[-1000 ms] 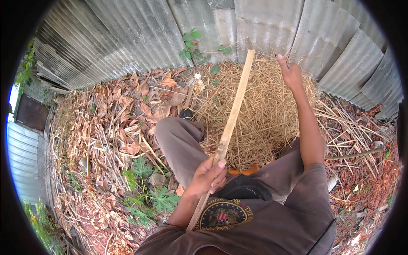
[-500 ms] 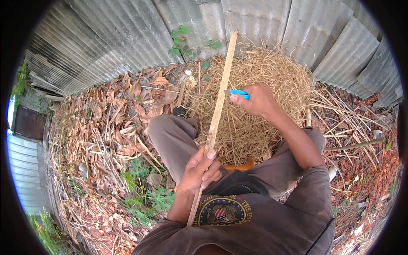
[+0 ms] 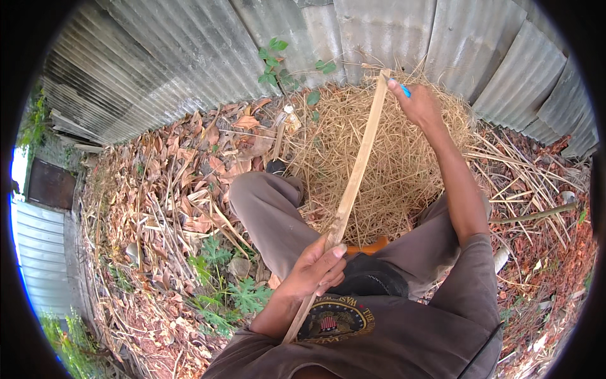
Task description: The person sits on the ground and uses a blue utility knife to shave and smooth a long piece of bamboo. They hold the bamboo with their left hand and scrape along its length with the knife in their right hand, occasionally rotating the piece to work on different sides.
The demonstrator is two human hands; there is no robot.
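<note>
My left hand (image 3: 317, 268) is wrapped round the lower part of a long, pale wooden strip (image 3: 361, 161). The strip slants up and away from my torso, its near end against my shirt. At its far end, my right hand (image 3: 416, 104) grips a blue-handled utility knife (image 3: 404, 90). The knife lies at the strip's right edge near the tip, its blade mostly hidden by the fingers and strip.
Straw-like shavings (image 3: 404, 164) are heaped between my bent legs (image 3: 268, 205). Beyond stands a corrugated metal fence (image 3: 385, 38). Dry leaves (image 3: 183, 189) and green weeds (image 3: 249, 295) lie to the left; a thin stick (image 3: 536, 213) and dry stalks are on the right.
My right hand with the knife has slid farther away along the strip, from its middle to its far end. The strip's far end has swung right and lower; my left hand keeps its grip.
</note>
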